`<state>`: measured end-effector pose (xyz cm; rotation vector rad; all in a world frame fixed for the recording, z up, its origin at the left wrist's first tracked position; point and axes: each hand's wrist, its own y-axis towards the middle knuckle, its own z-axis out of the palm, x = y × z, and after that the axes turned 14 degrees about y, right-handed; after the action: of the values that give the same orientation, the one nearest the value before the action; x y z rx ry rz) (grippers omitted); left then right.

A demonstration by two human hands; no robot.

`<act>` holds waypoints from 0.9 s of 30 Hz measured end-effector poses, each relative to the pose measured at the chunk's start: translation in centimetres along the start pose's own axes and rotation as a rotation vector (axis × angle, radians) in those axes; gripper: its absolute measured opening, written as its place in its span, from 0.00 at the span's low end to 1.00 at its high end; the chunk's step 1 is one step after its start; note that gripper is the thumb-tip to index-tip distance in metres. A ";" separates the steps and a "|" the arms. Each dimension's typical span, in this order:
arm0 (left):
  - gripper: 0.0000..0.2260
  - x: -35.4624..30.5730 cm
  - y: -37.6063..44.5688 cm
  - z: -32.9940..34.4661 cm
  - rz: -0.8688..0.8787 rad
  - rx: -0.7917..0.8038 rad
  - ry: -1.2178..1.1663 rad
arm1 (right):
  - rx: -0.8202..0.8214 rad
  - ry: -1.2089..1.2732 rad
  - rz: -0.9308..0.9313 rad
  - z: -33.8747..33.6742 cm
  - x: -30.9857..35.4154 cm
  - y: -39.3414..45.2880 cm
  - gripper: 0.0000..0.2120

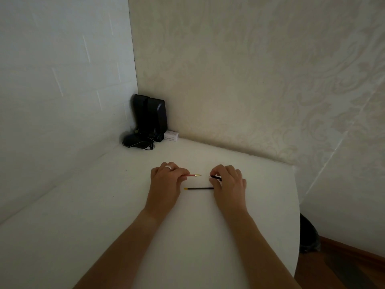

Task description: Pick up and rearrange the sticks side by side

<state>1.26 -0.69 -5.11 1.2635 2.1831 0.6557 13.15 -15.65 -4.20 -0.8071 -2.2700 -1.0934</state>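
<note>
My left hand point(166, 180) pinches a thin red pen refill point(193, 175) whose brass tip points right. A ring sits on one finger of that hand. My right hand point(229, 182) pinches a small black pen part point(216, 178) just to the right of the refill tip, a short gap between them. Below both, a black pen barrel with a yellow end point(199, 188) lies flat on the white table point(125, 226), its right end hidden under my right hand.
Two black speakers point(152, 116) with tangled cables point(137, 142) stand in the far corner, a small white box point(171, 136) beside them. Walls close the table's far and left sides. Its right edge drops to a wooden floor point(343, 268) with a dark object point(308, 234).
</note>
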 end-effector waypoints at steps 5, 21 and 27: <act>0.07 -0.1 0.0 -0.1 0.030 0.009 -0.011 | 0.029 -0.014 -0.130 0.0 1.0 0.0 0.06; 0.07 -0.4 0.0 -0.2 0.077 0.041 -0.050 | 0.109 0.212 -0.251 1.3 0.8 0.2 0.04; 0.06 -0.5 0.0 -0.2 0.026 0.057 -0.158 | 0.106 0.242 -0.293 1.2 1.2 0.1 0.04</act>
<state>1.36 -1.18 -4.80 1.3281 2.0727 0.4894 12.14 -14.24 -4.03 -0.2870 -2.2597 -1.1168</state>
